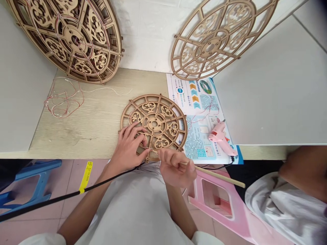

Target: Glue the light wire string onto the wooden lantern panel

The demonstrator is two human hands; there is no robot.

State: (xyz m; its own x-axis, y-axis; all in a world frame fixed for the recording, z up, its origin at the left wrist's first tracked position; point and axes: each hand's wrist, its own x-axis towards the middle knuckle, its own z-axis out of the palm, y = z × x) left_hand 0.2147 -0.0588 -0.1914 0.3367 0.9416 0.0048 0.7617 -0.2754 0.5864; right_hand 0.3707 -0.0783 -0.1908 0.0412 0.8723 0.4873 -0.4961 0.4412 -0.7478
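Note:
A round openwork wooden disc (154, 124) lies flat at the table's front edge. My left hand (131, 146) rests on its lower left part, thumb and index finger pinched near a thin wire at the rim. Closed round a thin wooden stick (219, 176), my right hand (177, 166) is at the disc's lower edge, with the stick's tip close to my left thumb. The stick's other end points right, past the table edge. Thin red and white wire shows on the disc's left side. What lies between my left fingertips is too small to tell.
A wired disc stack (95, 29) leans at the back left, another disc (209, 47) at the back right. Tangled wire (63, 102) lies left. A pink glue gun (221, 137) rests on a printed sheet (196, 149). Another person's clothed body (288, 207) is at the right.

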